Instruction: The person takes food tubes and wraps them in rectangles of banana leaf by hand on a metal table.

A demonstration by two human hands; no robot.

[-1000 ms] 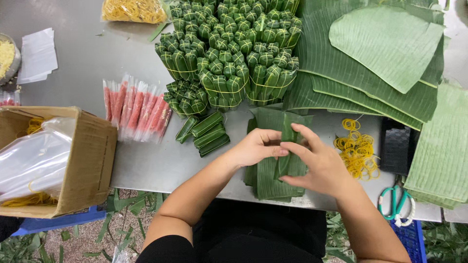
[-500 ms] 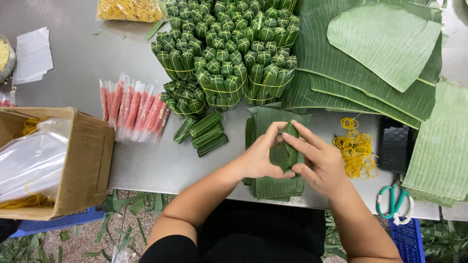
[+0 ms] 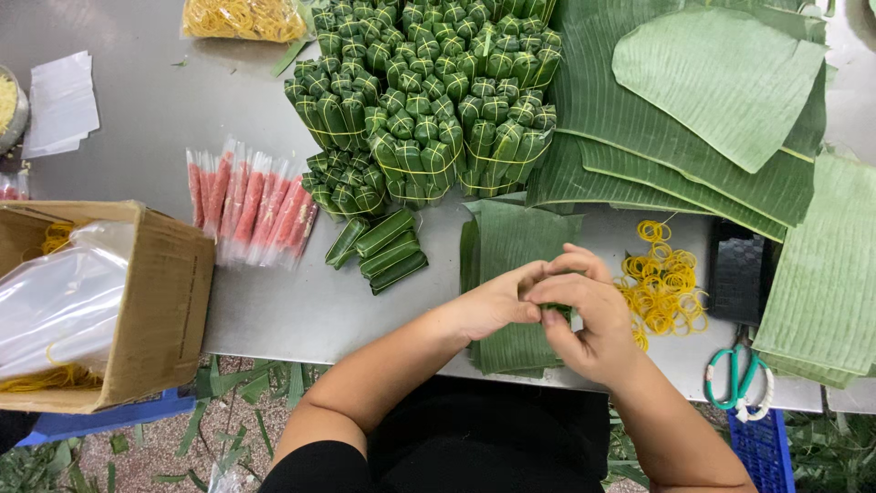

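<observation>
My left hand (image 3: 493,301) and my right hand (image 3: 584,315) are pressed together over a stack of cut banana-leaf strips (image 3: 511,246) at the table's near edge. Between the fingers of both hands sits a small leaf-wrapped roll (image 3: 553,313), mostly hidden. Loose yellow rubber bands (image 3: 662,288) lie just right of my right hand. To the left of my left hand lie a few finished green leaf rolls (image 3: 379,248). Beyond them stand bundles of tied leaf rolls (image 3: 429,91).
Large banana leaves (image 3: 712,100) cover the table's right side. Red sausages in clear wrap (image 3: 246,205) lie left of the rolls. A cardboard box (image 3: 164,292) with a plastic bag stands at the left edge. Green-handled scissors (image 3: 739,379) and a black box (image 3: 739,269) sit at the right.
Both hands have closed in tighter around the small leaf roll, and the leaf piece seen between them earlier is now folded in and mostly covered by the fingers.
</observation>
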